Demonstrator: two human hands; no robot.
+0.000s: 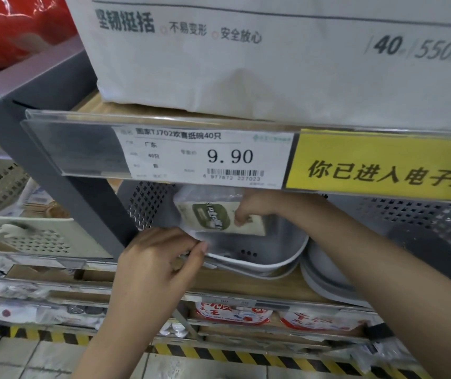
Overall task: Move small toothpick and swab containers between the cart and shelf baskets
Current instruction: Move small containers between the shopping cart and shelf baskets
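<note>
We find the right hand [249, 212] reaching under the upper shelf's price rail [164, 149], its fingers curled and pinching a flat packet with a green label [213, 217] by its right end; we take this for one of the task's toothpick or swab packs, though the print is too blurred to confirm. The packet hangs above the inside of the grey basket [262, 262], which stands on the wooden shelf [246, 285], and we cannot tell whether it touches the basket's floor. The left hand [161, 263] is at the basket's near left rim, fingers curled with the tips drawn together on the rim edge or on some small item there; which of the two is unclear. Risks noted: the hold is on one end only, so the packet could swing or slip and land outside the basket. The rail hangs just above the right hand, and a quick lift could knock the knuckles or dislodge the price tag [205, 155]. Should the left hand let go, the light basket may slide toward the neighbouring dark perforated basket [421, 242] at right.
</note>
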